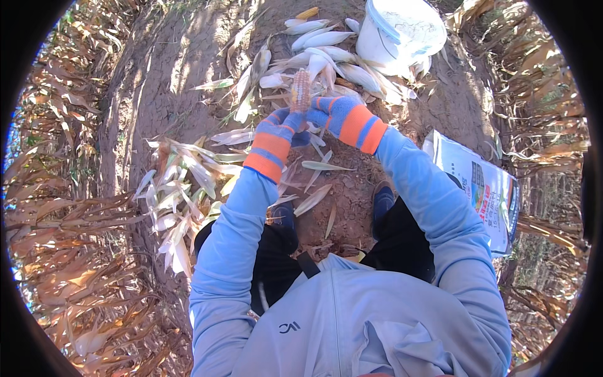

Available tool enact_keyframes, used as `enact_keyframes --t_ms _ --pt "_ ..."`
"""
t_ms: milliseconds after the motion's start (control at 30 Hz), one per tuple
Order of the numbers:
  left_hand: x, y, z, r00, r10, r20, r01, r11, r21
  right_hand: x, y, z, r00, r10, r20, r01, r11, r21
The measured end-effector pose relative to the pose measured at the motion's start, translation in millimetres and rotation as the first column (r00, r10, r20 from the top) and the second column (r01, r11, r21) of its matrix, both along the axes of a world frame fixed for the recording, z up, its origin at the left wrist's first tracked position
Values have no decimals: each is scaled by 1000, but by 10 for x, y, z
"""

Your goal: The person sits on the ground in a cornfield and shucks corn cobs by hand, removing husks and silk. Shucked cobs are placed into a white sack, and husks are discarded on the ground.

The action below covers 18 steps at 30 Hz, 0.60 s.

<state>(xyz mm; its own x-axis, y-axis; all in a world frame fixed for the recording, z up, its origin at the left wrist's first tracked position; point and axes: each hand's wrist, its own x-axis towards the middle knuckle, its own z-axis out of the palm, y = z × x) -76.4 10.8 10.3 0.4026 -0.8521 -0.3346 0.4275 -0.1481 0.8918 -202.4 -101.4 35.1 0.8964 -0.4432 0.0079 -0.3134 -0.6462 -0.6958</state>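
A partly bare ear of corn (pixel 300 92), with pale and reddish kernels, stands tip-up between my two gloved hands. My left hand (pixel 279 128), in a blue and orange knit glove, grips its lower end from the left. My right hand (pixel 341 118), in a matching glove, has its fingers curled in at the ear's base from the right. The ear's bottom end is mostly hidden by my fingers. Just beyond my hands lies a pile of ears in pale husks (pixel 330 54). Loose husk leaves (pixel 313 200) lie on the soil below my hands.
A white plastic bucket (pixel 384 47) stands at the far right of the pile. One husked yellow ear (pixel 307 13) lies at its far edge. Stripped husks (pixel 181 184) are heaped to my left. A printed white sack (pixel 490 198) lies right. Dry corn stalks (pixel 70 217) border both sides.
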Motion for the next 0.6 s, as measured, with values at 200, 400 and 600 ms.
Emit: enact_keyframes --t_ms 200,400,600 --pt "151 21 -22 999 -5 51 5 1000 2 -164 127 47 845 325 -424 -337 940 50" --pt "184 79 49 996 -91 1 91 994 -56 -209 -242 -125 972 -39 -233 41 999 4" --pt "109 113 169 959 -214 -187 179 966 -187 -64 -355 52 969 -226 104 106 752 651"
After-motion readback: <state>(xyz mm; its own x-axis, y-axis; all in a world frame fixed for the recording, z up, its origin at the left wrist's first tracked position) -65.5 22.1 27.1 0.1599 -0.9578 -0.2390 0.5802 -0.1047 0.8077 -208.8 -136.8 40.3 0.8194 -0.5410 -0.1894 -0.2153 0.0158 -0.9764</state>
